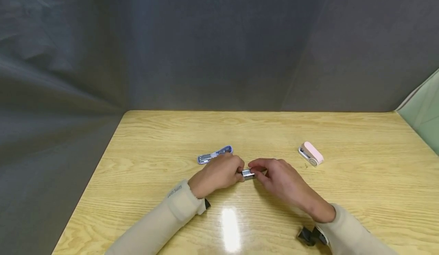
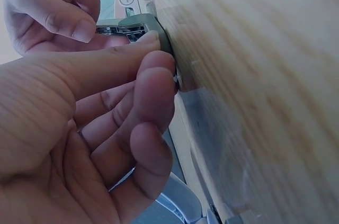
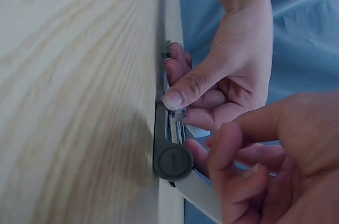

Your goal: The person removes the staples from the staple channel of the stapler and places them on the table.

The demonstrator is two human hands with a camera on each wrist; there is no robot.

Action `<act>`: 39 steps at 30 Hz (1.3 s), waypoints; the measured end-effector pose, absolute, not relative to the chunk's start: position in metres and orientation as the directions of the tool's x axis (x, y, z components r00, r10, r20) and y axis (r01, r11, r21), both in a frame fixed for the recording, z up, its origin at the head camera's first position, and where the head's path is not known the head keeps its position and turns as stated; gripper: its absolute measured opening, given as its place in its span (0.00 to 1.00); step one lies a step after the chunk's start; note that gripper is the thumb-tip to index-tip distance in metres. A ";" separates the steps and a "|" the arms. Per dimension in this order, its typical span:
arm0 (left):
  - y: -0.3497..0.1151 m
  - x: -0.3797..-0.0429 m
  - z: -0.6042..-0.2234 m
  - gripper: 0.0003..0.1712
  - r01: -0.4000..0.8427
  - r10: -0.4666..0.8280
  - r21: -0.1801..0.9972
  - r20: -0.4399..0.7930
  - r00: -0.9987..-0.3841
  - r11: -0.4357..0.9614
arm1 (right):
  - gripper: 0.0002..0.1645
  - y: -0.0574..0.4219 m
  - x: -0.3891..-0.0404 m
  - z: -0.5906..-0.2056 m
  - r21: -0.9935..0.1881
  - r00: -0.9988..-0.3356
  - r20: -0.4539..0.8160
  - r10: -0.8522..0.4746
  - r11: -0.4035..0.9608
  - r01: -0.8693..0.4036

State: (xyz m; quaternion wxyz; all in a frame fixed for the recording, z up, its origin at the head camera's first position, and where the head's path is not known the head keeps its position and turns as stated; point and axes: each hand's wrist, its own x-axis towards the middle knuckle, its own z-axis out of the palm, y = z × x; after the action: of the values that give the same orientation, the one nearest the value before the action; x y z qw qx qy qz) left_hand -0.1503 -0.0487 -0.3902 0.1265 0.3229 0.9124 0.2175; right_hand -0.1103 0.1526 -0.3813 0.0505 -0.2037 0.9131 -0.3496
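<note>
A small dark grey stapler (image 1: 248,174) with a bright metal channel is between the two hands, low over the table. The left hand (image 1: 219,173) grips one end, its thumb (image 2: 143,44) pressed along the stapler's side. At the other end, by the round hinge (image 3: 175,163), the right hand (image 1: 281,178) holds the stapler with bent fingers and thumb. The stapler stands opened, its metal staple track (image 3: 177,126) showing in the right wrist view. Part of the stapler is hidden behind the fingers.
A blue stapler (image 1: 205,158), its metal track showing, lies just beyond the left hand. Farther right on the wooden table (image 1: 154,133) lies a pink and white stapler (image 1: 313,153), with small crumbs nearby. A dark curtain (image 1: 212,49) borders the table's back and left.
</note>
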 end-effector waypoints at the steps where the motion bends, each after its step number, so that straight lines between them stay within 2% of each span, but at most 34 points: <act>1: -0.049 -0.150 -0.390 0.20 0.532 0.644 0.480 -0.093 -0.760 0.698 | 0.11 0.153 -0.111 -0.381 -0.685 -0.910 0.037 -0.414 0.652 -0.325; 7: -0.050 -0.149 -0.389 0.18 0.517 0.637 0.490 -0.107 -0.763 0.702 | 0.14 0.159 -0.113 -0.381 -0.839 -0.903 -0.035 -0.428 0.504 -0.207; 13: -0.049 -0.148 -0.390 0.18 0.516 0.635 0.487 -0.108 -0.765 0.705 | 0.14 0.158 -0.112 -0.382 -0.888 -0.912 -0.042 -0.409 0.434 -0.153; 23: -0.048 -0.147 -0.391 0.19 0.531 0.642 0.478 -0.096 -0.761 0.700 | 0.12 0.149 -0.112 -0.389 -0.761 -0.914 0.093 -0.395 0.564 -0.321; 32: -0.048 -0.148 -0.390 0.24 0.539 0.642 0.462 -0.091 -0.761 0.704 | 0.10 0.144 -0.112 -0.391 -0.643 -0.918 0.149 -0.368 0.669 -0.373; 39: -0.048 -0.150 -0.390 0.14 0.534 0.638 0.462 -0.093 -0.764 0.708 | 0.07 0.139 -0.112 -0.393 -0.555 -0.913 0.167 -0.372 0.730 -0.399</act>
State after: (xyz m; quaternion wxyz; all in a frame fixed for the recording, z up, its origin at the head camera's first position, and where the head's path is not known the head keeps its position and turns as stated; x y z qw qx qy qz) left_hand -0.1498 -0.0475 -0.3901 0.1239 0.3201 0.9157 0.2090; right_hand -0.1117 0.1392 -0.3934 -0.0222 -0.2076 0.9297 -0.3034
